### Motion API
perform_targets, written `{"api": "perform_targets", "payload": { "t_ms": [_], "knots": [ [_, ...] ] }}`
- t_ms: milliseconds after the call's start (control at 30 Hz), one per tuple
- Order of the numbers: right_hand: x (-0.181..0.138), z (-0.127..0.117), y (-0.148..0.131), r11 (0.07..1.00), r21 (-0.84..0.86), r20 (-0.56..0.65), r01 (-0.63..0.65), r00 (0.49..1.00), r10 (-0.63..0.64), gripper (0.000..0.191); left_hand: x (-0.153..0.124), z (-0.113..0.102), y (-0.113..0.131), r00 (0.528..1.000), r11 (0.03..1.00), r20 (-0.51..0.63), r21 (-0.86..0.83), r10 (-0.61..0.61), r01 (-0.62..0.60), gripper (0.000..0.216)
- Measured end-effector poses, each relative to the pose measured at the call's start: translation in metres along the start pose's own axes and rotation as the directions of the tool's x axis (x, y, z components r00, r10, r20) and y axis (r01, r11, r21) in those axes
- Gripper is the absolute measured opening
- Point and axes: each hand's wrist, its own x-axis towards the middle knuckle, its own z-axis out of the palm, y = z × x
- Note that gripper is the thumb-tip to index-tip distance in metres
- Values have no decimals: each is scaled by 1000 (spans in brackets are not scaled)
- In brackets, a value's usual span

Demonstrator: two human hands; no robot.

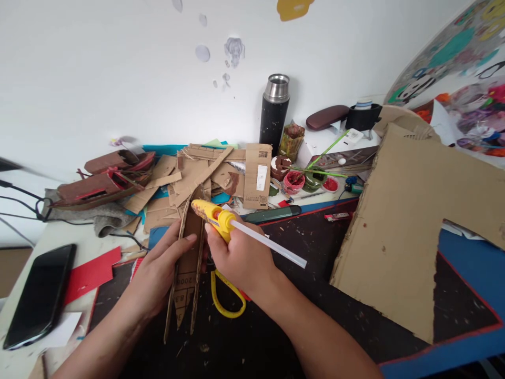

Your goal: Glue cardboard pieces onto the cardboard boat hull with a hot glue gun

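1. Glue gun (213,215): yellow, with a clear glue stick (268,243) jutting from its back. Held above the far-left part of the black mat (276,326), nozzle aimed at the far end of a cardboard channel (185,284).
2. Right hand (240,260): over the mat's left half, fingers wrapped tight round the gun's grip.
3. Left hand (160,271): at the mat's left edge, fingers together and stretched flat against the channel's outer wall, fingertips close to the nozzle.
4. Cardboard channel: long and folded, lying lengthwise on the mat's left part, both side walls upright, printed lettering on its floor.
5. Yellow loop handle (226,302): flat on the mat's left half, partly hidden under the right wrist; hard to tell what it belongs to.
6. Off the mat: phone (39,295) to the left, paint pots (294,181) beyond the far edge, large cardboard sheet (398,242) over the right side.
7. Likely trouble: hot glue on the left fingertips, given their closeness to the nozzle.
8. Also possible: a crooked wall through uneven pressing, or glue strings trailing onto the mat.
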Motion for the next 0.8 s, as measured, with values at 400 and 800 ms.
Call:
{"api": "perform_targets", "payload": {
  "t_ms": [400,800],
  "knots": [
    [-1,0,-2,1000,-16,21,13,1000,-13,32,-1,0,2,1000,999,9,-39,-21,21,80],
    [-3,0,-5,999,-10,33,32,999,-32,31,0,2,3,1000,1000,2,-15,-13,13,76]
  ]
}}
